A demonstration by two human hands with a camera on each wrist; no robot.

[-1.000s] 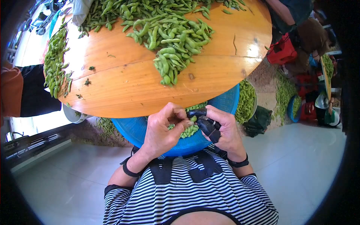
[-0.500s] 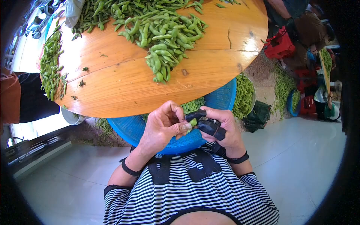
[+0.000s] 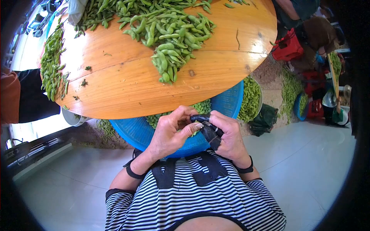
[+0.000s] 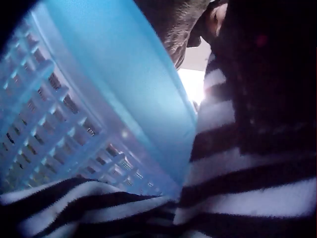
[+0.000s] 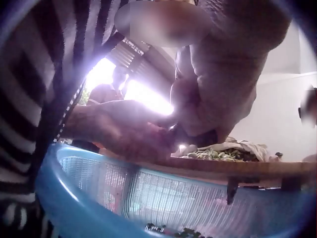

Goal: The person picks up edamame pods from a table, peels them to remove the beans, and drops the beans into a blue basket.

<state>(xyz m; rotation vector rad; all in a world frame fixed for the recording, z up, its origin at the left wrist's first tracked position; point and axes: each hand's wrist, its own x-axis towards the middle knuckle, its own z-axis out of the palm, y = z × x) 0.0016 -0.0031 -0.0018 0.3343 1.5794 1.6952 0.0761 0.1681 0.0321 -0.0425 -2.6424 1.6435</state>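
Overhead, pod heap (image 3: 169, 48), left wrist, basket lattice (image 4: 43, 130)

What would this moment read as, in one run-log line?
left hand and right hand pinch green piece, mostly hidden | blue basket below | pods on table

I am in a shared food-prep room, home or shop I cannot tell; pods (image 3: 167, 50) heap the table (image 3: 127, 84); more pods litter the floor (image 3: 304, 150) near a red crate (image 3: 288, 48); other people (image 3: 32, 96) are close by.
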